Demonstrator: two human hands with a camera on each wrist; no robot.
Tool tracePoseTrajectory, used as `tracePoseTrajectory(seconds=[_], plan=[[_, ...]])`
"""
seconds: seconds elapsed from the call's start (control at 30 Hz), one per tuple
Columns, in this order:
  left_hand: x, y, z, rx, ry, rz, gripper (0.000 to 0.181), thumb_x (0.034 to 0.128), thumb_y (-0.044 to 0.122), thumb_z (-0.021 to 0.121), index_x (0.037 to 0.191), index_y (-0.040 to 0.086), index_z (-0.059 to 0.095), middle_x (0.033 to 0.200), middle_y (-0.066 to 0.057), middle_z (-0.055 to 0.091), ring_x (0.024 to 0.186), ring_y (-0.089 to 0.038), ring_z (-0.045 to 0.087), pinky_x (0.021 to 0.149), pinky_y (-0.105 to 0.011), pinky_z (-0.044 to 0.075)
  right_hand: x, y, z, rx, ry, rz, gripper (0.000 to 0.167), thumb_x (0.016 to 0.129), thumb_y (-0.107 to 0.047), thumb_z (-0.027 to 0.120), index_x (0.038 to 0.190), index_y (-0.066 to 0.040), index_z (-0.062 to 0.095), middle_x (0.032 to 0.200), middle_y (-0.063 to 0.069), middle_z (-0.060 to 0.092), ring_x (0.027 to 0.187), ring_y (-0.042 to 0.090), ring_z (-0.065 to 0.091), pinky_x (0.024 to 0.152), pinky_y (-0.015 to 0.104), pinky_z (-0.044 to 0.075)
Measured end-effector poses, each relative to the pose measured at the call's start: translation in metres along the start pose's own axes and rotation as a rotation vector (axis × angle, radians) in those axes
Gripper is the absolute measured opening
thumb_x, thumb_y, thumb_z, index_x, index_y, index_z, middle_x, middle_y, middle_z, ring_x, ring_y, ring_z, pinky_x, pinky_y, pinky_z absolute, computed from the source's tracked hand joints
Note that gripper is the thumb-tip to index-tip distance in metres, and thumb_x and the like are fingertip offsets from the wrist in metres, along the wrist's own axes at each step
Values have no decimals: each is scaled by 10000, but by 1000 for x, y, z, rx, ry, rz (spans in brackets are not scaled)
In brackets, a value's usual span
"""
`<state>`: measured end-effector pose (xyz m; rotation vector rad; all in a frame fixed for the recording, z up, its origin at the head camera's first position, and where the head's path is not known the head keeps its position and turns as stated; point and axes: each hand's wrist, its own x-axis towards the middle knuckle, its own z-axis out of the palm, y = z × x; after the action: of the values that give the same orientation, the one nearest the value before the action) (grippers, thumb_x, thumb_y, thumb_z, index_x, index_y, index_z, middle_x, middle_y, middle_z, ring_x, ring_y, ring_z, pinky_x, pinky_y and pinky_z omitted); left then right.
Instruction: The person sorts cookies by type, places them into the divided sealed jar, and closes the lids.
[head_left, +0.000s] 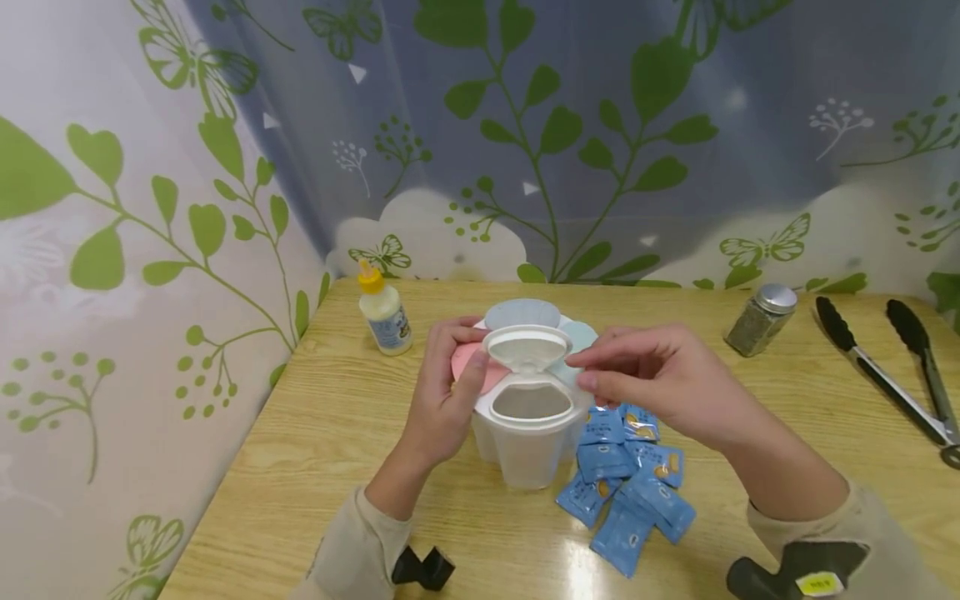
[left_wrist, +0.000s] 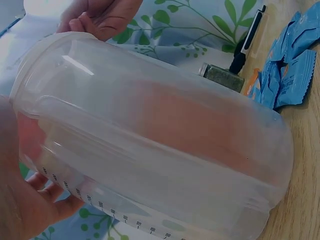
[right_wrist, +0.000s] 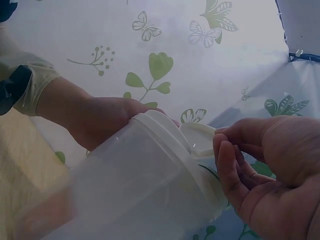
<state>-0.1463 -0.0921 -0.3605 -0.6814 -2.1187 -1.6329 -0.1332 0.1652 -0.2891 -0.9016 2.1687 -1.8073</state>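
A translucent multi-compartment storage container (head_left: pixel 528 454) stands on the table. Its white flip lid (head_left: pixel 527 348) is raised, baring the front opening (head_left: pixel 531 402); the pink lid (head_left: pixel 476 367), the grey-blue lid (head_left: pixel 522 314) and a pale teal one lie closed. My left hand (head_left: pixel 446 400) grips the container's left side, thumb on top near the pink lid; the left wrist view shows its fingers (left_wrist: pixel 47 195) around the wall. At the raised lid's right edge is my right hand (head_left: pixel 660 379), thumb and fingers bent loosely, with nothing visible between them. Whether a fingertip touches the lid I cannot tell.
Several blue sachets (head_left: pixel 633 483) are piled right of the container. A yellow-capped bottle (head_left: pixel 385 312) stands back left. Further right are a jar of dried herbs (head_left: pixel 761 321) and black-tipped tongs (head_left: pixel 888 379). A leaf-patterned curtain (head_left: pixel 555 150) hangs along the table's back edge.
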Motion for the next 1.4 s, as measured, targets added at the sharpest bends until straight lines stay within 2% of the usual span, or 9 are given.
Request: tracePoseTrajectory(seconds=[0.2,0.37,0.53,0.7,0.83,0.97,1.23,1.3,1.4], plan=[[0,-1,1,-5,5,0,210,986,144,485,1132,3,541,1329,-171,492,1305,-260,477,1099,-395,417,-12,10,-10,6,19,9,235,926,18,652,1154,11,709,904,32,677,699,145,629,540,283,518],[0,0,1,-9,9,9,211,987,151,492,1130,5,545,1321,-172,494,1301,-264,481,1094,-392,423,-25,24,-22,-26,59,20,276,938,39,619,1166,-72,728,900,-30,678,670,122,605,436,321,383],[0,-2,0,7,16,18,214,988,150,491,1128,-1,549,1309,-174,502,1297,-261,483,1096,-383,420,-39,43,-37,32,76,47,328,946,73,582,1184,-102,726,943,-52,706,675,133,589,531,313,458],[1,-2,0,-1,15,17,212,989,151,489,1128,3,550,1312,-171,499,1292,-263,483,1091,-389,425,-50,64,-53,96,148,98,326,955,76,567,1194,-89,716,962,-46,712,714,123,598,635,273,534],[1,-2,1,-13,10,14,211,988,146,483,1126,2,549,1312,-174,496,1291,-269,483,1084,-393,432,-54,80,-64,-12,211,191,271,967,-19,608,1200,-105,716,1024,-83,695,767,111,646,692,250,568],[0,-2,1,-14,16,16,212,987,148,482,1122,-1,548,1311,-174,499,1289,-266,486,1081,-388,436,-55,97,-74,-124,225,278,261,975,-115,634,1226,-91,700,1061,-138,706,838,89,670,742,245,577],[0,-3,2,-9,26,9,228,983,142,476,1139,-9,543,1316,-179,502,1299,-259,483,1109,-365,410,-60,134,-91,-192,202,392,455,946,-236,690,1324,3,601,1171,-182,677,930,-1,670,777,234,566],[0,-3,2,-14,29,2,233,979,141,474,1142,-10,543,1319,-181,501,1300,-258,481,1112,-362,405,-62,142,-95,-211,205,406,505,933,-248,706,1343,17,578,1244,-149,659,990,-26,667,793,226,567],[0,-3,3,-24,24,-1,232,977,138,474,1140,-13,542,1317,-187,495,1304,-268,474,1112,-371,404,-66,153,-100,-249,196,430,555,916,-263,727,1375,-1,556,1339,38,631,980,-30,663,757,239,569]])
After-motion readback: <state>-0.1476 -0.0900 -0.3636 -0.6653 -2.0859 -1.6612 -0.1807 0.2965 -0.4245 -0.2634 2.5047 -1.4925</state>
